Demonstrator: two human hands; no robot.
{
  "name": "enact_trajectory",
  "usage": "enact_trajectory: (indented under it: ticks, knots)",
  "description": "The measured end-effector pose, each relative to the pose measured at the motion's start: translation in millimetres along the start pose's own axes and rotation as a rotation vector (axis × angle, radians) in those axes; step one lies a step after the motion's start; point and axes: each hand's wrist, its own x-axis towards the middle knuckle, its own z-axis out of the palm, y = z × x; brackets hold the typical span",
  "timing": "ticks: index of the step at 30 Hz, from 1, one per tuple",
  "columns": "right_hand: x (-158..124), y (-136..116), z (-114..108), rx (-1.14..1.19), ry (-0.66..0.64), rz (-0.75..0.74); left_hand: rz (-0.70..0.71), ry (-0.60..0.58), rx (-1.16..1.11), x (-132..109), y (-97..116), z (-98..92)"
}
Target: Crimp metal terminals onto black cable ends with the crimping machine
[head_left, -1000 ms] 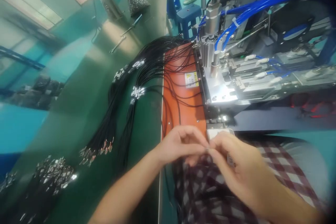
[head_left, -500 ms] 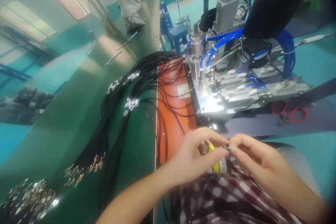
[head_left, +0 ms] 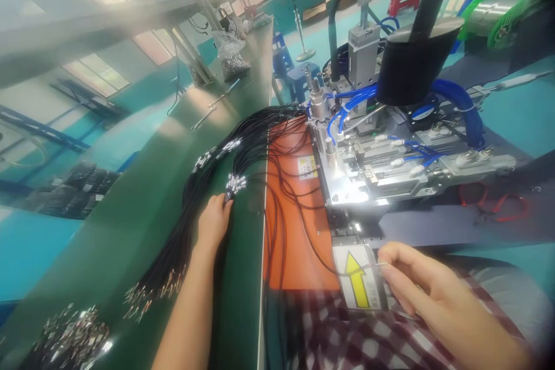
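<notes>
On the green table, my left hand (head_left: 213, 221) is closed at the neck of a bundle of black cables (head_left: 219, 269), just below its cluster of silvery connectors (head_left: 236, 184). How many cables its fingers hold is hidden. My right hand (head_left: 427, 286) pinches the thin wire end of a black cable (head_left: 318, 260) between thumb and forefinger, over a plate with a yellow arrow (head_left: 358, 283). That cable runs back across the orange board (head_left: 295, 231). More black cables with silvery ends (head_left: 217, 152) lie farther back.
A metal machine (head_left: 368, 167) with blue air tubes stands right of the orange board. Red-handled pliers (head_left: 498, 208) lie beside it. Bare copper cable ends (head_left: 154, 295) and a pile of metal-tipped cables (head_left: 73, 335) are at front left. A bag of small parts (head_left: 233, 60) sits farther back.
My left hand has left the wire end near my right hand and moved left to the cable bundle. My right hand keeps its pinch. The view has shifted.
</notes>
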Motion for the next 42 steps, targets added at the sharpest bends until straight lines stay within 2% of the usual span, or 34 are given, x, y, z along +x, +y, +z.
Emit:
enact_trajectory:
  ticks: [5,8,11,12,13,14,15,16,17,19,21,25,27,31,33,37,42]
  knots:
    - [2,-4,10,0.095,-0.008,0.04,0.005,0.002,0.025,8,3,-0.6]
    - [5,-10,18,0.175,0.013,0.041,-0.02,0.023,0.026,7,11,-8.9]
    - [8,-18,20,0.232,0.017,0.049,0.004,0.082,-0.008,-10,47,-29.5]
    - [9,-21,18,0.251,0.007,0.054,0.055,0.09,-0.045,-21,65,-38.1]
    - [10,-24,16,0.268,-0.014,0.059,0.169,0.073,-0.128,-33,86,-46.7]
    - [10,-26,14,0.282,-0.017,0.068,0.373,0.019,-0.377,-47,108,-54.8]
    - [11,-28,11,0.291,-0.039,0.081,0.554,-0.124,-0.607,-62,129,-61.6]
    - [11,-30,8,0.29,-0.037,0.094,0.668,-0.293,-0.765,-75,147,-66.4]
    - [11,-32,6,0.285,-0.029,0.098,0.685,-0.419,-0.852,-87,163,-68.9]
    - [11,-33,2,0.282,-0.003,0.095,0.609,-0.581,-0.98,-106,185,-66.1]
    - [10,-33,-1,0.281,0.029,0.102,0.474,-0.68,-1.135,-116,194,-56.5]
    - [10,-30,1,0.301,0.054,0.137,0.201,-0.705,-1.374,-121,194,-40.3]
    - [11,-28,4,0.319,0.035,0.14,0.084,-0.707,-1.455,-121,193,-37.3]
    - [13,-25,13,0.324,0.028,0.156,-0.125,-0.793,-1.621,-123,193,-35.3]
    - [12,-23,18,0.248,0.108,0.112,-0.196,-0.838,-1.677,-123,193,-35.8]
    - [12,-22,24,-0.027,0.29,-0.083,-0.268,-0.887,-1.785,-121,194,-39.4]
    - [14,-22,29,-0.221,0.368,-0.224,-0.33,-0.93,-1.875,-119,193,-40.6]
